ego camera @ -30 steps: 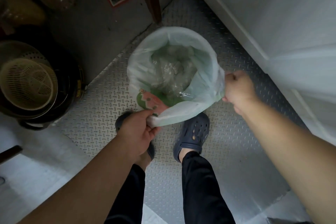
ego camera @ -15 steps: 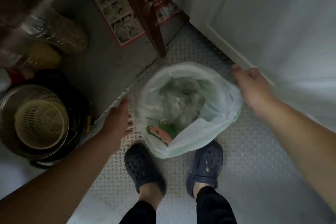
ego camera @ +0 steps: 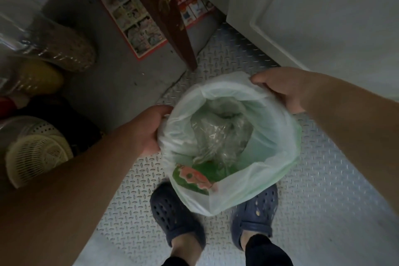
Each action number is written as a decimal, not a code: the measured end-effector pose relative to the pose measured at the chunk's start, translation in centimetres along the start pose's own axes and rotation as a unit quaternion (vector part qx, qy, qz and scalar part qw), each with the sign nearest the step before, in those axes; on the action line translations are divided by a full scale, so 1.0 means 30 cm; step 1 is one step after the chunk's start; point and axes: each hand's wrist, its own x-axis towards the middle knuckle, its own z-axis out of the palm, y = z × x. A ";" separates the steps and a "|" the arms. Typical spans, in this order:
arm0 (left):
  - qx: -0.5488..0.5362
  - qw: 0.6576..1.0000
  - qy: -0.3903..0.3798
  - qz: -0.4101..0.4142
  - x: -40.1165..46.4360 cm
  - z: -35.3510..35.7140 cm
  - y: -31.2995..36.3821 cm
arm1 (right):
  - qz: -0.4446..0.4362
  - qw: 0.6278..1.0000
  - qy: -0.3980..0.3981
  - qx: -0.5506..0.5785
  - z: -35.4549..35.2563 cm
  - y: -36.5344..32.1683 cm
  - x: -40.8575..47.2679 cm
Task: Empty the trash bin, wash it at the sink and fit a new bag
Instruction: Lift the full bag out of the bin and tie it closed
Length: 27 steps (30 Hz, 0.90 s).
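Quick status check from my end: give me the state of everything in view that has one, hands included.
trash bag: mouth open, rubbish inside, upright between the shoes
left hand: grip on the bag's left rim
right hand: grip on the bag's far right rim
watermelon rind: lying inside the bag at its near side
clear plastic wrap: crumpled inside the bag
colander: nested in a dark pot

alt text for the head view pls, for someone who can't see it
Both hands, left hand and right hand, grip opposite sides of a trash-filled pale green bag above a metal tread-plate floor, just ahead of the person's dark clogs.
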 end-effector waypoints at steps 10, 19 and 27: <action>0.095 0.940 0.241 0.221 -0.082 0.059 0.096 | -0.260 0.932 0.166 -0.188 0.063 -0.090 -0.115; 0.211 0.858 0.327 0.337 -0.278 0.025 -0.008 | -0.297 0.886 0.276 -0.225 0.084 0.165 -0.203; 0.214 0.904 0.254 0.269 -0.312 0.016 -0.094 | -0.105 0.954 0.262 0.103 0.177 0.530 -0.198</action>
